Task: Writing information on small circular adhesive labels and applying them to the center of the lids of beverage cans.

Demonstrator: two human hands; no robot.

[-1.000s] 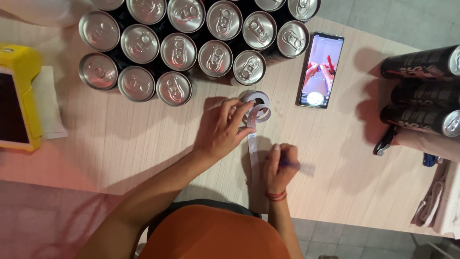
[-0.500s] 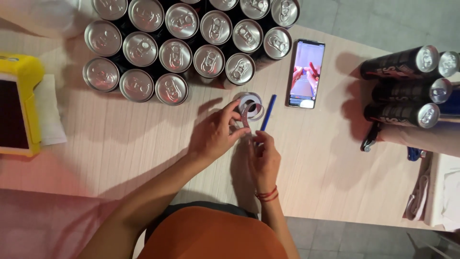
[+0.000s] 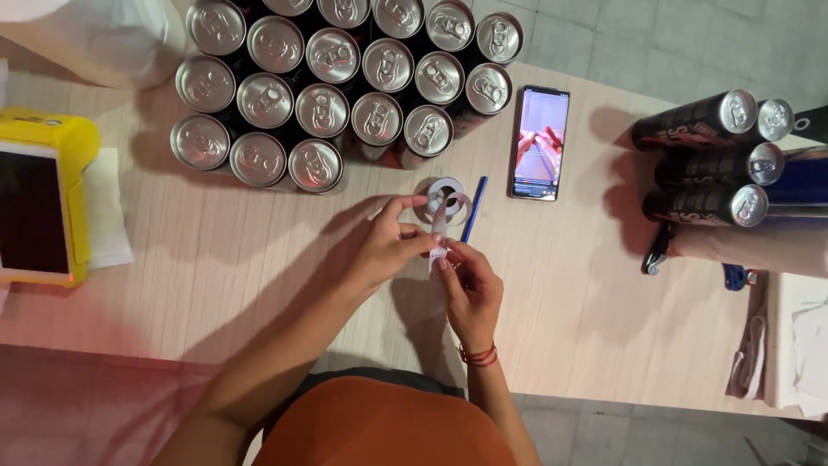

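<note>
At the desk's (image 3: 216, 285) middle, both hands pinch a white strip (image 3: 438, 231) pulled from the tape roll (image 3: 445, 197): left hand (image 3: 388, 246) at its 9 o'clock, right hand (image 3: 470, 289) at 5. A blue pen (image 3: 473, 210) lies touching the roll at 3 o'clock; cans (image 3: 345, 86) at 11, phone (image 3: 538, 142) at 2.
</note>
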